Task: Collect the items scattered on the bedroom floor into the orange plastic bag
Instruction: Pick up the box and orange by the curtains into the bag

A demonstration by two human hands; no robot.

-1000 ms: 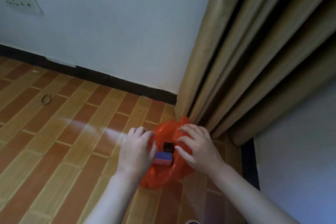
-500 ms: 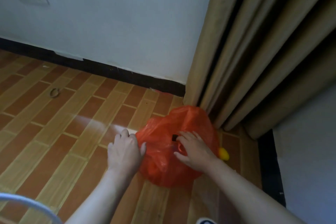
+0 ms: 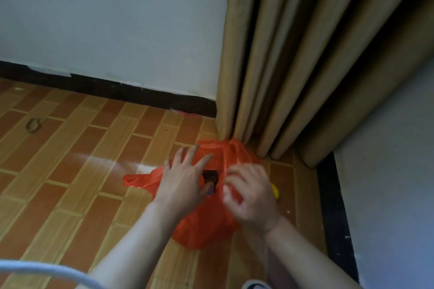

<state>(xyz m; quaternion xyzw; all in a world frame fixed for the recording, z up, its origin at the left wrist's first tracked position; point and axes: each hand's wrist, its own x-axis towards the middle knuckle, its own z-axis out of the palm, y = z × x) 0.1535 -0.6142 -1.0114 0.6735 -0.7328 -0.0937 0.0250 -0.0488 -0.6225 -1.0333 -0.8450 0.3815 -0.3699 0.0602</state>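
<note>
The orange plastic bag (image 3: 206,225) lies on the wood-pattern floor in front of the curtain. Its mouth gapes between my hands, showing a dark box (image 3: 210,175) and a bit of a purple item (image 3: 211,191) inside. My left hand (image 3: 184,183) lies over the left side of the mouth with its fingers spread and straight. My right hand (image 3: 252,197) has its fingers curled and pinches the bag's right edge. One bag handle (image 3: 138,179) sticks out to the left. A small yellow item (image 3: 275,191) lies on the floor just right of my right hand, partly hidden.
A tan curtain (image 3: 281,77) hangs to the floor right behind the bag. A small ring (image 3: 32,125) lies on the floor at far left. A white curved edge (image 3: 47,270) crosses the bottom left corner. The black skirting (image 3: 117,90) runs along the wall.
My left hand has moved from the bag's left side onto its mouth with fingers spread. The mouth has opened wider, and the purple item shows again. The view has shifted slightly.
</note>
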